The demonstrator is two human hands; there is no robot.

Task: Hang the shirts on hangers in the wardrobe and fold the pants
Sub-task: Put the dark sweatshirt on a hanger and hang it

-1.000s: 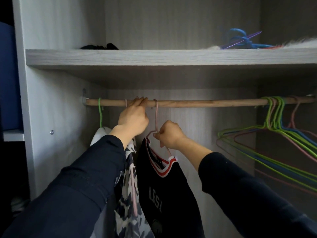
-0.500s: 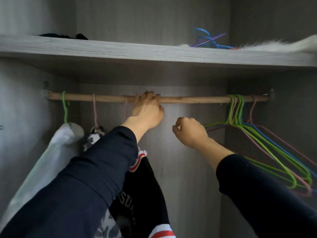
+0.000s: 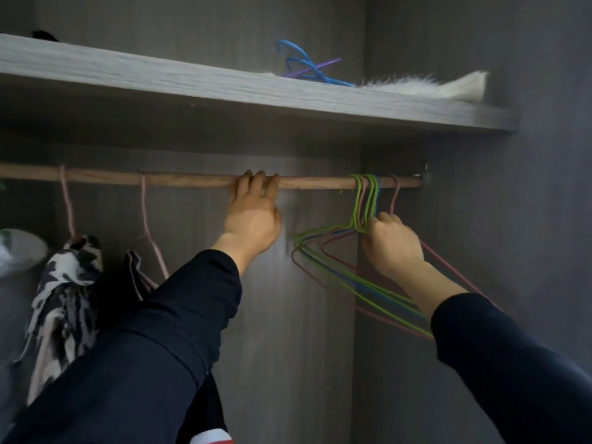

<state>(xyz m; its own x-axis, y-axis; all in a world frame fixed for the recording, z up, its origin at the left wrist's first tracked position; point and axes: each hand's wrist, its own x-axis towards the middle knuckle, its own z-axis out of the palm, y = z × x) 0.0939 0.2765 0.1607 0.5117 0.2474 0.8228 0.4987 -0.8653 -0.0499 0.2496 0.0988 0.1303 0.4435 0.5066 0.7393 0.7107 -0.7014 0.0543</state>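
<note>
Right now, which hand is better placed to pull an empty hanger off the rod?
The right hand: it grips the empty hangers at their necks, under the rod's right end. The left hand grips the rod, apart from them.

No writing, label, brand or number can be read in the wardrobe interior: none is legible on the hung shirts (image 3: 64,283), the hangers (image 3: 371,197), the rail (image 3: 192,181) or the shelf (image 3: 224,88).
</note>
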